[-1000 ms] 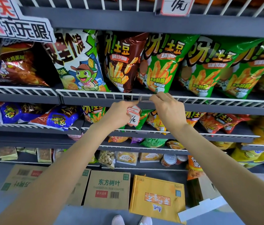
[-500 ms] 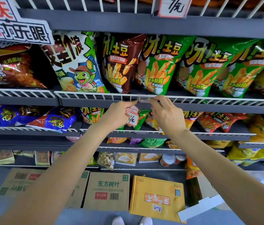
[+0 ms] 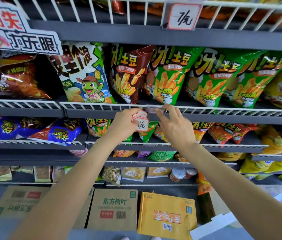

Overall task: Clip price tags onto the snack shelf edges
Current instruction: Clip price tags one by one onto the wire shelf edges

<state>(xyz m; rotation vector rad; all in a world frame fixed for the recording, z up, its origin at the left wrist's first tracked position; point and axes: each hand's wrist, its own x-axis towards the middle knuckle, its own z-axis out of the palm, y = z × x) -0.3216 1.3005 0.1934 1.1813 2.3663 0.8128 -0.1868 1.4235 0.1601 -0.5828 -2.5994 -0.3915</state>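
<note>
At mid-frame the left hand (image 3: 124, 122) grips a small stack of price tags (image 3: 141, 121), white cards edged in red, the front one handwritten. The right hand (image 3: 175, 126) pinches a clear clip (image 3: 154, 110) against the white wire shelf edge (image 3: 91, 106). Chip bags (image 3: 168, 75) fill that shelf. Another tag (image 3: 182, 16) hangs at the upper rail. Cardboard boxes (image 3: 114, 208) sit at the bottom.
</note>
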